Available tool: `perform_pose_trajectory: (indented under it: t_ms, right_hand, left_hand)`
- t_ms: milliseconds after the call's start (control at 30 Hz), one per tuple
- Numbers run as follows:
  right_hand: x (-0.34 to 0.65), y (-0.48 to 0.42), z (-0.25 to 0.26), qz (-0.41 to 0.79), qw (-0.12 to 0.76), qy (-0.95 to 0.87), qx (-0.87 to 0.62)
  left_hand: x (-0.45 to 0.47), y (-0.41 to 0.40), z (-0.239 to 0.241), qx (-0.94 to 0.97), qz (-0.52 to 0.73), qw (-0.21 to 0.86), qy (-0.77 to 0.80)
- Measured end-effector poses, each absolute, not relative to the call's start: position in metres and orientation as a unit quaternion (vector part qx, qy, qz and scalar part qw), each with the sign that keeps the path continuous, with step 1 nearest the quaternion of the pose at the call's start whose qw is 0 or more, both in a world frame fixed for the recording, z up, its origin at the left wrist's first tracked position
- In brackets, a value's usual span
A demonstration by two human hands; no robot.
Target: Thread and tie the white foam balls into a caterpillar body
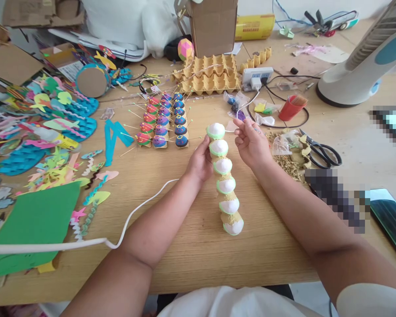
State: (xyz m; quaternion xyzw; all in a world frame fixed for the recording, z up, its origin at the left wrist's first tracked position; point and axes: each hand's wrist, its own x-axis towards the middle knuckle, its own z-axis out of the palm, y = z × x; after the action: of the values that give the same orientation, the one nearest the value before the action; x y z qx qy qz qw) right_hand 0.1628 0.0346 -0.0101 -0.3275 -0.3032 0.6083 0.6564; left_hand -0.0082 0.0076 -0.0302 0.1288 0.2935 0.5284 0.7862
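Note:
A chain of several egg-carton cups (pixel 225 180), painted white with green rims, lies on the wooden table (pixel 191 246) between my forearms. My left hand (pixel 199 160) curls against the left side of its upper cups and grips them. My right hand (pixel 249 141) is closed in a pinch just right of the top cup, holding a thin white stick (pixel 230 130) that points at that cup. Behind my hands stand rows of small painted carton figures (pixel 163 121) with sticks poking out.
Colourful foam cut-outs (pixel 42 132) and a green foam sheet (pixel 33 224) fill the left side. A white cable (pixel 125 224) crosses my left arm. Egg trays (pixel 207 75), a red cup (pixel 292 108), scissors (pixel 321 152), a fan (pixel 366 61) and a phone (pixel 392 220) lie behind and right.

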Motion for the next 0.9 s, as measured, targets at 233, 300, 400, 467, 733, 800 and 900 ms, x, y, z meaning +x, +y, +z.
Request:
perform_pose_trajectory:
  t_ms: [233, 300, 400, 467, 733, 800, 900]
  right_hand:
    - [0.159, 0.028, -0.011, 0.639, 0.615, -0.351, -0.300]
    - [0.158, 0.025, -0.012, 0.648, 0.599, -0.371, -0.288]
    - [0.158, 0.024, -0.014, 0.658, 0.576, -0.398, -0.276]
    - [0.158, 0.024, -0.014, 0.658, 0.569, -0.408, -0.276]
    - [0.157, 0.025, -0.015, 0.636, 0.566, -0.436, -0.291]
    - [0.157, 0.025, -0.017, 0.627, 0.566, -0.444, -0.300]
    - [0.156, 0.026, -0.018, 0.612, 0.574, -0.453, -0.302]
  left_hand:
    - [-0.007, 0.003, -0.022, 0.138, 0.523, 0.788, 0.293]
    - [-0.009, 0.003, -0.021, 0.142, 0.507, 0.792, 0.309]
    - [-0.009, 0.002, -0.020, 0.141, 0.485, 0.799, 0.326]
    - [-0.009, 0.001, -0.019, 0.133, 0.472, 0.807, 0.329]
    - [-0.004, -0.002, -0.012, 0.135, 0.482, 0.797, 0.337]
    - [-0.003, -0.002, -0.011, 0.138, 0.483, 0.795, 0.340]
    - [-0.003, -0.002, -0.011, 0.140, 0.482, 0.794, 0.343]
